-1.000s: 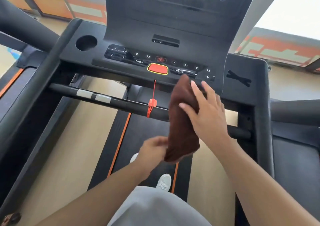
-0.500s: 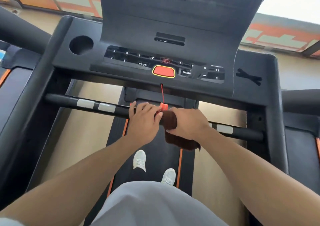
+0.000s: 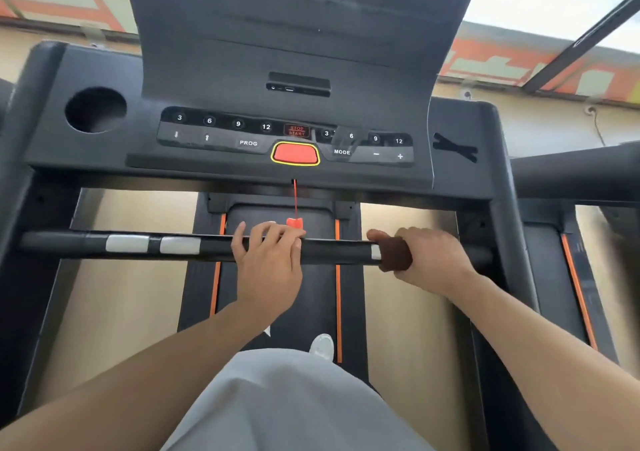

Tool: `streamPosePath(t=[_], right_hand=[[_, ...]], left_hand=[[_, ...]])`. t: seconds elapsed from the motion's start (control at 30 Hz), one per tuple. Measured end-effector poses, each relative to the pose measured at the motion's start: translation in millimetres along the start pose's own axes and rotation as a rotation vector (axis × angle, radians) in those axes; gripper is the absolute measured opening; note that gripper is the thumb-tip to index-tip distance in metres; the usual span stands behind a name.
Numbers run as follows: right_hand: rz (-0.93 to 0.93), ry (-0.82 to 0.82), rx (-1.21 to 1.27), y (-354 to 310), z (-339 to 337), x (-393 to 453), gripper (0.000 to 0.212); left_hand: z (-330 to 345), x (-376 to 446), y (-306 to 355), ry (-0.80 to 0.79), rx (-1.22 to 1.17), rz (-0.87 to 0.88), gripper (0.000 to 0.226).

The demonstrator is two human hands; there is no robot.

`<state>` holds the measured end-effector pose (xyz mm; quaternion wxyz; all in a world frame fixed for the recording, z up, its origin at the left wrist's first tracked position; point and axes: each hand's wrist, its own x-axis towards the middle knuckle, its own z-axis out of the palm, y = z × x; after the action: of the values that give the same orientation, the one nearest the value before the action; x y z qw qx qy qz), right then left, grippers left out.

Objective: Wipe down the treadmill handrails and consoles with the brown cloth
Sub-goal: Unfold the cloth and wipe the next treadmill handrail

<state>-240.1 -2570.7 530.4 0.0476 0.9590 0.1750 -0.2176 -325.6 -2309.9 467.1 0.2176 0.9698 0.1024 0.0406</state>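
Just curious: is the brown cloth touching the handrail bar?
Touching. The head view shows the right hand wrapping the brown cloth around the handrail bar.

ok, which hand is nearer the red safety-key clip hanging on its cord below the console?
Left. The left hand rests over the black crossbar with its fingertips right by the red safety-key clip; the right hand grips the brown cloth further along the bar.
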Motion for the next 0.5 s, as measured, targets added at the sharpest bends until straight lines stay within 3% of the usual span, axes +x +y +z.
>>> streamPosePath(t=[0.1, 0.2, 0.33, 0.5], right_hand=[[-0.204, 0.074, 0.089, -81.5, -0.9, 20.7, 0.042], [-0.250, 0.139, 0.011, -123.2, 12.7, 35.8, 0.048], [-0.199, 0.217, 0.011, -82.5, 21.9, 25.5, 0.039], [0.123, 0.131, -0.009, 36.4, 24.6, -13.4, 0.033]], left_hand=[[-2.1, 0.0, 0.3, -0.019, 0.028, 0.020, 0.042], [-4.0, -0.4, -1.9, -0.034, 0.048, 0.053, 0.040], [-4.2, -2.4, -6.2, -0.026, 0.027, 0.094, 0.040], [-2.8, -2.6, -12.8, -0.048, 0.003, 0.161, 0.038]])
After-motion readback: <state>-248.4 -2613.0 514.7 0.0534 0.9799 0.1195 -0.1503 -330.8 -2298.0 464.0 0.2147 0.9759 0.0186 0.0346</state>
